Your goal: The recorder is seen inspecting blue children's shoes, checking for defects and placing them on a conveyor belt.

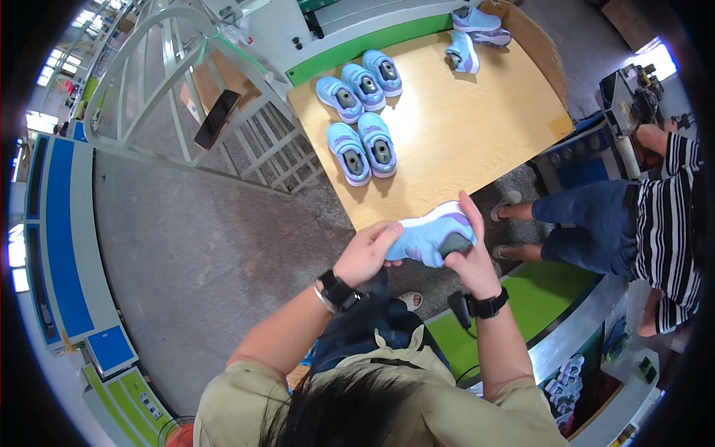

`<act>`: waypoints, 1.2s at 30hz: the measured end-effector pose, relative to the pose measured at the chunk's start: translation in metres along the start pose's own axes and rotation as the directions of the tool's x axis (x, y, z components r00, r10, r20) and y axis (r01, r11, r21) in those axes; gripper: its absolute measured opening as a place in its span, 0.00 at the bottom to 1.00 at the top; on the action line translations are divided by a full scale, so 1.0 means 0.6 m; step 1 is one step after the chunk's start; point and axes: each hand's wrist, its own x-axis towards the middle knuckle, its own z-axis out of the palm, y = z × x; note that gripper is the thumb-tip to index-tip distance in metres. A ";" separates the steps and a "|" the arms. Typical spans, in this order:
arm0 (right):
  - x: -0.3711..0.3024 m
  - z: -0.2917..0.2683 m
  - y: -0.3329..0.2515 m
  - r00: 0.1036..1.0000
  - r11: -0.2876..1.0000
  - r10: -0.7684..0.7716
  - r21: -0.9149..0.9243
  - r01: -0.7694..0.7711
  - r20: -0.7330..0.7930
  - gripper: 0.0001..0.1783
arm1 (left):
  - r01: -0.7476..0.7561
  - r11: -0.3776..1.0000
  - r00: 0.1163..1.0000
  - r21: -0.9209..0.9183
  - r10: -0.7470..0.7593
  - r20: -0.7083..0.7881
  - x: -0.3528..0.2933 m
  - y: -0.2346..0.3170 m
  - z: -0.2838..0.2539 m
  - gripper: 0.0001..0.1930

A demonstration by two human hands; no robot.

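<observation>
Between my two hands, in front of the table's near edge, I hold a light blue sneaker (424, 237) with a white sole and purple trim. It is tipped on its side, with its dark opening toward me. My left hand (366, 252) grips the toe end, thumb on top. Around the heel end closes my right hand (477, 257), its thumb near the opening and its fingers by the sole. On the wooden table (462, 138), several matching sneakers (363, 89) stand in two rows at the left. More sneakers (477, 33) lie in a small heap at the far right corner.
Left of the table stands a white metal rack (246, 149) with a phone (217, 119) on it. At the right, a person in a striped top (666, 231) stands near machinery. A green surface (521, 298) lies right of me. Several shoes (564, 391) sit on a lower shelf.
</observation>
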 end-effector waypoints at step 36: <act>0.193 -0.129 0.034 0.873 0.901 0.426 -0.202 -0.384 0.237 0.34 | -0.199 0.825 0.968 0.529 0.250 -0.027 0.209 0.022 -0.021 0.35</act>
